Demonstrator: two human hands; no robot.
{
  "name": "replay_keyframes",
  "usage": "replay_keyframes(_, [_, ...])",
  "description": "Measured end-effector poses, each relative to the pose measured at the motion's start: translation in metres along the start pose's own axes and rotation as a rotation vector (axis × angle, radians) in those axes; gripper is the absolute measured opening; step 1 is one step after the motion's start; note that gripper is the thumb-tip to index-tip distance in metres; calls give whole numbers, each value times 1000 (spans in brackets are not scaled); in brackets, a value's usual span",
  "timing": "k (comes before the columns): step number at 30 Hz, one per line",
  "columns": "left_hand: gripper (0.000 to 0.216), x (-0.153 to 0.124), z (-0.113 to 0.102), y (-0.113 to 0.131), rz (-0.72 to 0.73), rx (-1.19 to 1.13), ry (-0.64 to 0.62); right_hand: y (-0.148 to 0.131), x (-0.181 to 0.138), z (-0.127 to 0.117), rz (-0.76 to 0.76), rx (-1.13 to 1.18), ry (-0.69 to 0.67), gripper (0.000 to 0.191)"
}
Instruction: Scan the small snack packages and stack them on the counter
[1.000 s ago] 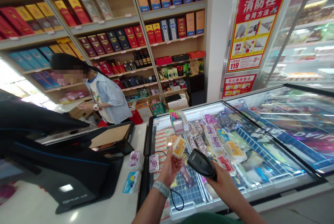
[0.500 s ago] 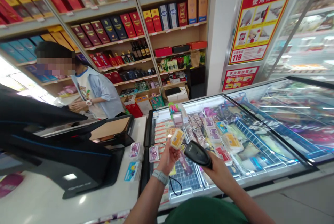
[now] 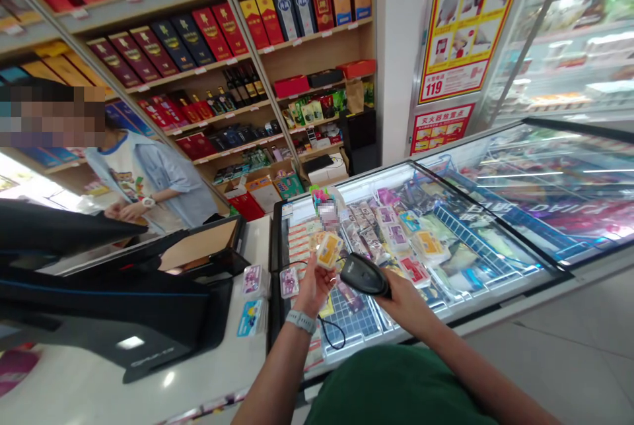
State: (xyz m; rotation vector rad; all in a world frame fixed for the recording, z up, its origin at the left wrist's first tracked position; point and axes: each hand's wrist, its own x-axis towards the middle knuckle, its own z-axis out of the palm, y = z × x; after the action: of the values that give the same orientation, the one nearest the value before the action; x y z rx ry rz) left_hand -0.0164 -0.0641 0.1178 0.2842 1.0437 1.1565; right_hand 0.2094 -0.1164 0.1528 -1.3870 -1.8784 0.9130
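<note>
Head view. The left hand is raised over the near-left corner of the freezer chest. Its fingertips are pinched on a small yellow packet, held nearly upright with its flat face toward the camera. The right hand is closed around the grip of a black barcode scanner. The scanner's long axis runs from lower right to upper left, and its nose points at the packet from just beside it; contact cannot be told. A dark cable loops below the two hands, over the freezer's glass lid.

A pink packet lies at the freezer's left frame, just beside the left hand. Two more small packets lie on the white surface. A black checkout terminal fills the left of that surface. Behind it stands another person, well apart, before shelves of boxed goods.

The freezer's front edge runs diagonally to the right. Bare floor lies open beyond it.
</note>
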Motion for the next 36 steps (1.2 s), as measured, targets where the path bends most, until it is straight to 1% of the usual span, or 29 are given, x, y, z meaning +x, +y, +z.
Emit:
replay_keyframes(7, [52, -1, -1, 0, 17, -3, -10, -2, 0, -2, -6, 21, 19, 32])
replay_keyframes(15, [53, -1, -1, -2, 19, 8, -18, -1, -1, -1, -17, -4, 5, 34])
replay_keyframes(20, [55, -4, 1, -2, 8, 3, -22, -1, -2, -1, -23, -24, -3, 31])
replay_keyframes(25, [55, -5, 2, -2, 13, -6, 6, 0, -2, -1, -20, -33, 0, 31])
replay_keyframes(28, [52, -4, 0, -2, 23, -4, 8, 2, -1, -1, -17, -30, 1, 31])
replay_keyframes(30, [50, -3, -6, -3, 50, 13, 4, 3, -2, -1, -13, -32, -1, 32])
replay_keyframes(32, [48, -2, -18, -4, 124, 59, 59, 4, -2, -2, -13, -30, -1, 33])
replay_keyframes(33, [47, -2, -27, -4, 185, 103, 121, 4, -1, -3, -12, -27, 0, 32])
replay_keyframes(36, [43, -2, -62, -3, 451, 334, 380, 7, 0, -2, -5, -16, 7, 30])
